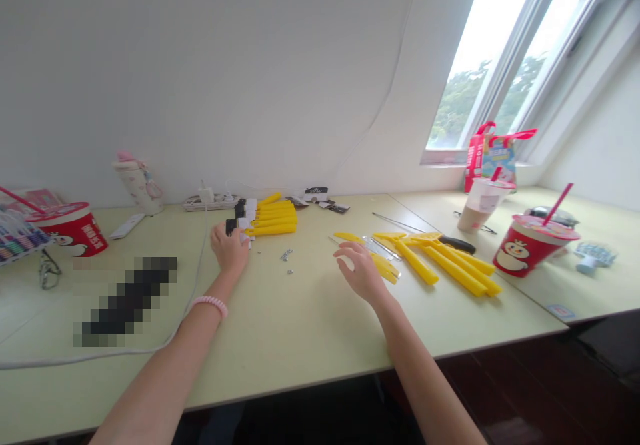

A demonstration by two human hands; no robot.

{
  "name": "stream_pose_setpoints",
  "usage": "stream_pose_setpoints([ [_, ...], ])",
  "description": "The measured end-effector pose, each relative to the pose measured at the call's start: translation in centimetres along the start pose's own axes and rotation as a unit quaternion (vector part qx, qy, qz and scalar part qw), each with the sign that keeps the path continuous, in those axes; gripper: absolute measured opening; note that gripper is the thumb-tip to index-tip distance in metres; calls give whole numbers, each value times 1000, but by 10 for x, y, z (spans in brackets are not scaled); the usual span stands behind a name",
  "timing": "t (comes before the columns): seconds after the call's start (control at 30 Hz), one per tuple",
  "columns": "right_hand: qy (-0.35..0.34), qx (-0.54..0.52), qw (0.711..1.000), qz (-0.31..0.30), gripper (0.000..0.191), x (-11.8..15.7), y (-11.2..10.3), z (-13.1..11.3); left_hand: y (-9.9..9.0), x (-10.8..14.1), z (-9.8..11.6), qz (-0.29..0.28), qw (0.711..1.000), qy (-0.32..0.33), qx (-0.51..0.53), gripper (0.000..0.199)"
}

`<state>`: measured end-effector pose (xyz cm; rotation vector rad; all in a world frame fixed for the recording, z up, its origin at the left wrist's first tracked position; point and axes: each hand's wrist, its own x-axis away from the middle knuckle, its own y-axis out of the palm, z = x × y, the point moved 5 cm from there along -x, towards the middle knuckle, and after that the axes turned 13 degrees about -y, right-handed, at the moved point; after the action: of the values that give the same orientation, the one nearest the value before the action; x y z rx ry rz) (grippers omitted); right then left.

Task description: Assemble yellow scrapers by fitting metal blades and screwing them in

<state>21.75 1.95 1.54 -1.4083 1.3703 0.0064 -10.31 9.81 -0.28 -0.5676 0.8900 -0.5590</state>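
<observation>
Left hand (229, 250) is at the near end of the row of yellow-handled pieces (275, 219), by the table's (310, 338) back edge. Fingers curl at the black-and-white ends; I can't tell whether they grip. Handles point rightward, long axes roughly along that edge, so the left hand is nearer, the right well apart. Right hand (359, 268): fingers loosely spread, nothing visibly held, just beside flat yellow pieces (391, 270). Beyond, loose yellow handles (457, 272) slant toward the front edge. Between the 2 hands: small metal bits (286, 256).
</observation>
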Motion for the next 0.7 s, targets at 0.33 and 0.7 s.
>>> stream_pose_setpoints([
  [0.33, -15, -15, 1000, -1, 17, 1, 0, -5, 20, 15, 14, -114, 976, 135, -124, 38],
  [0.7, 23, -21, 999, 11, 19, 18, -30, 8, 46, -16, 16, -175, 965, 129, -147, 46],
])
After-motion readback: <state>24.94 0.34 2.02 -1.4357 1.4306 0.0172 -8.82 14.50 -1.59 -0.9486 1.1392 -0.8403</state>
